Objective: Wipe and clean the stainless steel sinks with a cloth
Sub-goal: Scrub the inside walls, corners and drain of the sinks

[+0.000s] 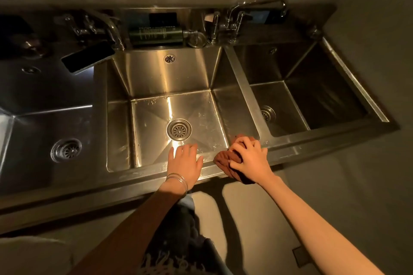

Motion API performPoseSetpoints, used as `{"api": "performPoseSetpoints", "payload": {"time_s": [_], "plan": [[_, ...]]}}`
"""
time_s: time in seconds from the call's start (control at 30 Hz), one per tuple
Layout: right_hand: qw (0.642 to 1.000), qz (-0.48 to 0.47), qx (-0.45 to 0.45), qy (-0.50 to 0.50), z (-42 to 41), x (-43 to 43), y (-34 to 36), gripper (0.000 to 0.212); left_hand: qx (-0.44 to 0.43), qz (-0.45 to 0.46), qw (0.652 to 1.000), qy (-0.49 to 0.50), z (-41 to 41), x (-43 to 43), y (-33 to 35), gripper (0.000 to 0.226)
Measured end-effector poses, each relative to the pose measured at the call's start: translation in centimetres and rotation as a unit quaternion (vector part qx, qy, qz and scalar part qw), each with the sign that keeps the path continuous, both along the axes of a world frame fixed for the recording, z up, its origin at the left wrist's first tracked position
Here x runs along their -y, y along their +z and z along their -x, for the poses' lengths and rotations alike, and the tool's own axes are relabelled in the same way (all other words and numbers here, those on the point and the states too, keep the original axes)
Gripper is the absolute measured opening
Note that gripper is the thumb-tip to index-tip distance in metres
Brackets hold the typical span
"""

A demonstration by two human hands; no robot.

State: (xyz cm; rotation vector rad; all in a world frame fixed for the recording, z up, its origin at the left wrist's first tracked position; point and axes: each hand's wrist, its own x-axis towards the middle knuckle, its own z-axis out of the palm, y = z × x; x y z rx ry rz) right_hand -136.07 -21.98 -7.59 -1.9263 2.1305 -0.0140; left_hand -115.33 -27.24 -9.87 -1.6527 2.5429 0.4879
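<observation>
Cloth (228,159) bunched under right fingers (242,144) (sink rim).

Right hand (250,158): grips a brown cloth (228,158) on the front rim by the middle sink (156,73).
Left hand (185,161): flat on that rim, fingers spread.

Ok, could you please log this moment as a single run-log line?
right hand grips brown cloth on front rim by middle-right divider | left hand flat on same rim, at middle sink
</observation>
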Motion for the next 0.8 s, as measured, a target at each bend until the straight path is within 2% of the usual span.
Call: {"api": "performPoseSetpoints", "payload": {"time_s": [0.17, 0.4, 0.57, 0.8], "plan": [[0.999, 0.047, -0.005, 0.026, 2.2, 3.5, 0.9, 0.035, -0.014, 0.031, 0.999, 0.004, 2.5, 5.0, 0.0, 0.046], [0.996, 0.067, -0.006, 0.061, 4.5, 13.5, 3.6, 0.039, -0.017, 0.044, 0.998, 0.032, 5.1, 13.2, 1.5, 0.048], [0.992, 0.087, 0.034, 0.087, 4.6, 19.0, 4.5, 0.04, 0.013, 0.061, 0.996, 0.059, 5.2, 18.5, 2.8, 0.052], [0.985, 0.075, 0.079, 0.136, 5.9, 25.6, 5.2, 0.047, -0.007, 0.078, 0.988, 0.137, 6.5, 24.8, 4.5, 0.053]]}}
